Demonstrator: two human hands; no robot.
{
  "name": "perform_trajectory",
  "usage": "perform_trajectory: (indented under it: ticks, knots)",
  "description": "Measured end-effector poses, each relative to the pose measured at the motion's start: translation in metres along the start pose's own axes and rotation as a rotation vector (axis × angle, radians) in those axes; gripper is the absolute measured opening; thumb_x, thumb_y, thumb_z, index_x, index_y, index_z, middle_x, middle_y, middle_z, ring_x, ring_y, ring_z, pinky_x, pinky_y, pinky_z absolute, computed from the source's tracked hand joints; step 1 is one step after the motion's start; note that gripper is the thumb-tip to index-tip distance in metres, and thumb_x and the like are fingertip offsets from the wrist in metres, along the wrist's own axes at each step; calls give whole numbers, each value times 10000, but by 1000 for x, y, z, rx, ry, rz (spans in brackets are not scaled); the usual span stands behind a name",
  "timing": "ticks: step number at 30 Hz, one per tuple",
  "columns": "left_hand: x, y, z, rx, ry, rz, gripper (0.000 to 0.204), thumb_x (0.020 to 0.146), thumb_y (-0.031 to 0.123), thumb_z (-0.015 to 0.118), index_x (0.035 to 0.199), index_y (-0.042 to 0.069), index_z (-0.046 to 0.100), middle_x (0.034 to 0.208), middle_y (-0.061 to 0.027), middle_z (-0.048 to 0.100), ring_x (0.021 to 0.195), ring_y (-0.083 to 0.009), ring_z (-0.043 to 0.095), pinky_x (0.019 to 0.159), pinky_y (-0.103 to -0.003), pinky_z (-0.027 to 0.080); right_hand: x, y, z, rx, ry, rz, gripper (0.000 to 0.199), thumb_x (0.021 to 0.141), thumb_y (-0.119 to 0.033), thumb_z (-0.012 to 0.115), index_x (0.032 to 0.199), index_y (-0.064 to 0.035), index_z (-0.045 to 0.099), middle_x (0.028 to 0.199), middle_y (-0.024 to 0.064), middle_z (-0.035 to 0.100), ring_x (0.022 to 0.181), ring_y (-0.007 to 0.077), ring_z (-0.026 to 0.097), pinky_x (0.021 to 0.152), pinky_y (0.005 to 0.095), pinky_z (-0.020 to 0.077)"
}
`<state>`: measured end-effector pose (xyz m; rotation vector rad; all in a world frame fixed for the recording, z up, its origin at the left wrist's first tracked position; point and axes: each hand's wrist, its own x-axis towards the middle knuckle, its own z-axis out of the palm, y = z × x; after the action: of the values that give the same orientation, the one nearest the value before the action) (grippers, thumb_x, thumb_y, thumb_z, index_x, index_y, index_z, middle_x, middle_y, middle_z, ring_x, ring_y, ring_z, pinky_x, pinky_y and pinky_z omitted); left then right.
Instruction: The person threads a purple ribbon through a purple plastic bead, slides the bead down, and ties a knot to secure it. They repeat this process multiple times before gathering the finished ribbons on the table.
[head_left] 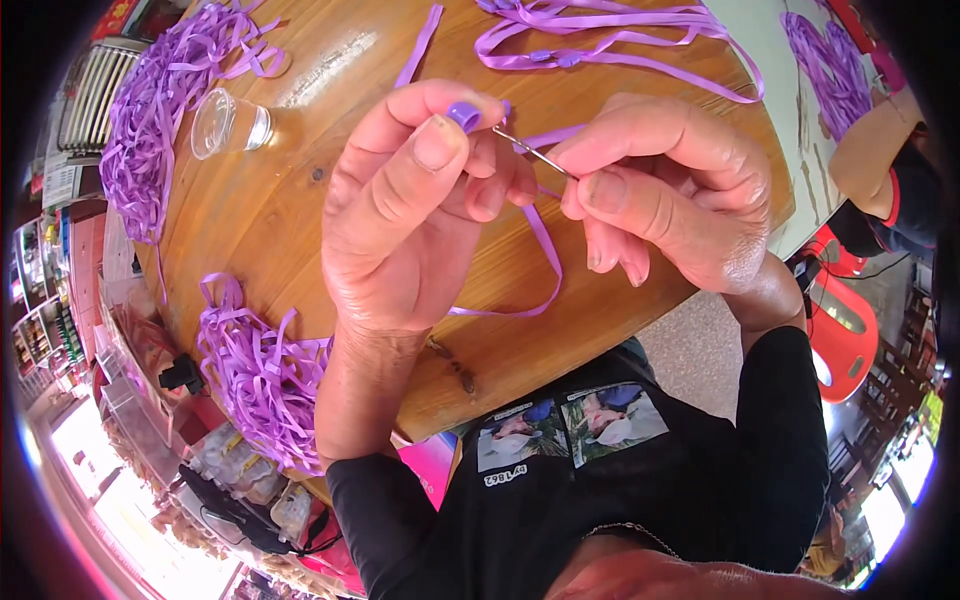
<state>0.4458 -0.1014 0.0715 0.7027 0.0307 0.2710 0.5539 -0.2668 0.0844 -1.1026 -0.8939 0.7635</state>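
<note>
Two bare hands worked over a round wooden counter (330,60): the left hand (400,210) kept its grip pinched on a small purple bead (463,115) between thumb and forefinger, while the right hand (665,190) held a thin metal needle (532,152) clenched between its thumb and fingertips, the needle's point reaching to the bead. A single strand of purple ribbon (545,250) hung from between the two hands and curled down across the wood below them. One clear plastic cup (228,124) lay tipped on its side on the counter to the left, well apart from the hands; nothing could be made out inside it. Three loose heaps of purple ribbon were in view: one piled beside the cup at the counter's far left edge (150,110), one spilling over the near left edge (255,375), and one on a pale surface at the upper right (830,65). A further bundle of long ribbon strands (610,35) lay spread along the counter's top edge. A red plastic chair (845,330) stood at the right.
</note>
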Motion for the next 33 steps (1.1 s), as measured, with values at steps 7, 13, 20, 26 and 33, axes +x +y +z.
perform_trajectory:
  ticks: [7,13,20,26,33]
  knots:
    - [0,-2,-4,-49,3,-41,286,938,173,564,1128,-41,572,798,-60,598,662,-150,507,743,-383,479,0,1,0,-14,3,48,190,938,-19,536,1106,45,599,855,111,610,583,106,614,419,176,450]
    - [-1,-1,-5,-98,-10,-64,300,944,175,546,1140,-51,562,801,-65,601,672,-155,509,744,-392,474,2,1,3,28,28,133,186,940,-28,536,1098,37,610,839,91,619,583,106,630,421,173,458]
    - [-1,-2,-9,-155,-52,-98,314,963,207,500,1155,-35,556,844,-49,608,682,-143,493,750,-386,463,2,2,1,26,11,122,192,942,-27,530,1106,39,605,839,92,622,573,112,634,412,175,456]
    - [0,-1,-5,-222,-52,-132,297,980,231,460,1146,10,569,856,-26,603,689,-132,481,746,-364,432,5,-1,2,50,5,120,192,946,-26,521,1113,35,593,844,91,624,577,120,647,407,172,459]
    - [0,-5,-3,-255,37,-167,277,983,241,464,1125,30,571,850,-6,600,681,-118,468,753,-336,417,3,0,-1,48,14,94,192,950,-33,514,1112,35,592,847,91,626,565,119,644,404,171,453]
